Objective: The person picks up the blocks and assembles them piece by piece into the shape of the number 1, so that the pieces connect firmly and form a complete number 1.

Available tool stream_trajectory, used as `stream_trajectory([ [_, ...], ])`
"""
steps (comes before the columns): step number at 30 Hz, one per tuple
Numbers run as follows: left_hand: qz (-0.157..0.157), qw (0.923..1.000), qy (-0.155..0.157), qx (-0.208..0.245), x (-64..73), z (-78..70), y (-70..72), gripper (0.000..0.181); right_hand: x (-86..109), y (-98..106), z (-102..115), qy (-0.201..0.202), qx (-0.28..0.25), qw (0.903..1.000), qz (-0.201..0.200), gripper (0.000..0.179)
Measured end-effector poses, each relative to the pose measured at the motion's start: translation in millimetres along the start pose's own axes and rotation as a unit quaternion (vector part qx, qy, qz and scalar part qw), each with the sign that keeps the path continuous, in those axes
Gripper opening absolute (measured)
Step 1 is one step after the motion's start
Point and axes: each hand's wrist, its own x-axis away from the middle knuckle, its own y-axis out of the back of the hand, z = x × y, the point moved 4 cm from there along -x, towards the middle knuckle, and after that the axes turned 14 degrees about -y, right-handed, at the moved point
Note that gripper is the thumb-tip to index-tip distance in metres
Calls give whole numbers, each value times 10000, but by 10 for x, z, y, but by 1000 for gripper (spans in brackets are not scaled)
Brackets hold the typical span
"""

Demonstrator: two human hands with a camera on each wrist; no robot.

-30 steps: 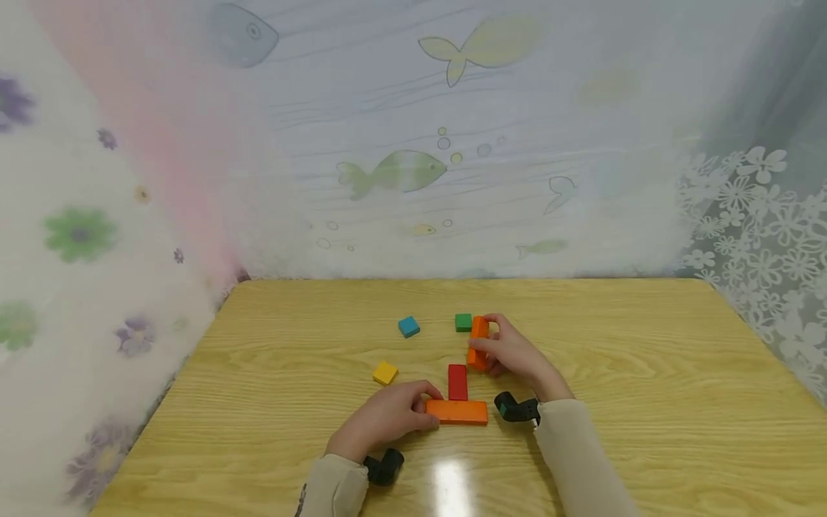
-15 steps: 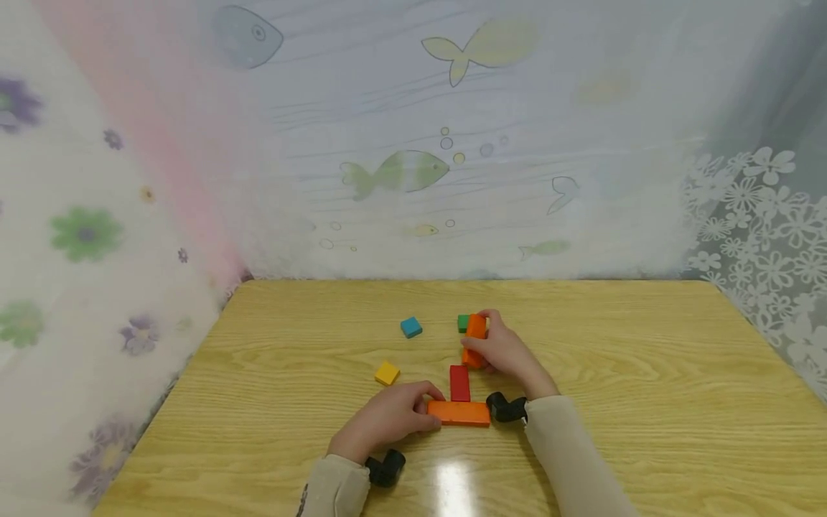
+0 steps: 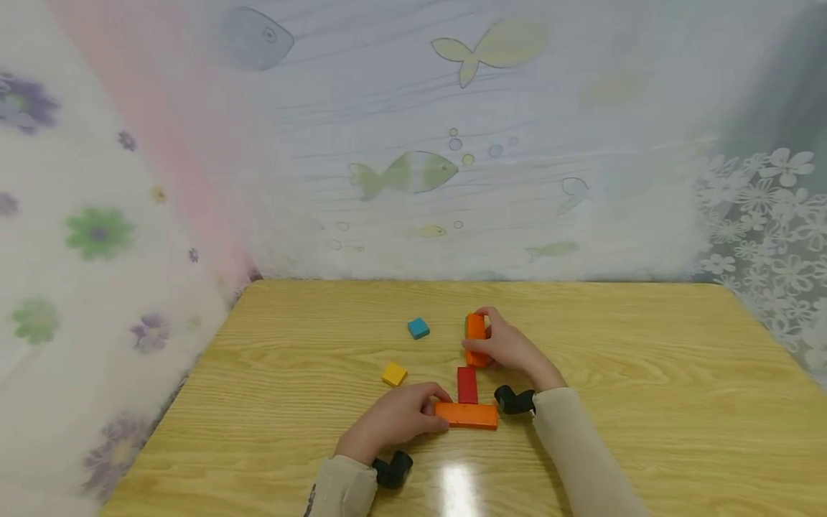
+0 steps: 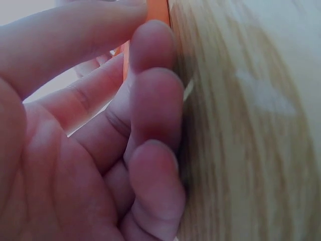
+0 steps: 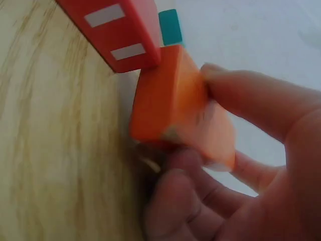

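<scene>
My left hand (image 3: 397, 416) pinches the left end of an orange block (image 3: 472, 416) lying crosswise on the table; in the left wrist view only a strip of this block (image 4: 158, 10) shows past the fingers. Against its far side a red block (image 3: 467, 385) points away from me. Beyond that, my right hand (image 3: 513, 348) grips a second orange block (image 3: 476, 327) by its right side and far end. Its near end comes right to the red block's far end; in the right wrist view the orange block (image 5: 158, 95) overlaps the red block's corner (image 5: 115, 30).
A green block is almost hidden behind the held orange block. Left of it lie a blue block (image 3: 418, 328) and a yellow block (image 3: 395, 374) on the wooden table (image 3: 646, 402). Patterned curtains (image 3: 388, 108) hang behind the far edge. Each wrist carries a black camera (image 3: 515, 400).
My right hand has moved its orange block left, in line with the red block, covering most of the green one. The left hand keeps its hold. The head view has shifted slightly.
</scene>
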Motion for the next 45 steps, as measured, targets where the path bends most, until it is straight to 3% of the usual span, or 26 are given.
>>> stream_trajectory([
  [17,71,10000,-20,-57,-1,-24,-4,30,16,44,-56,371,-501,9966,544,53],
  [28,188,9996,-12,-223,4,-26,-2,26,4,6,-75,338,-582,9967,461,54],
  [45,184,9993,-84,-322,3,-8,-12,26,-8,-18,-54,574,149,9981,150,56],
])
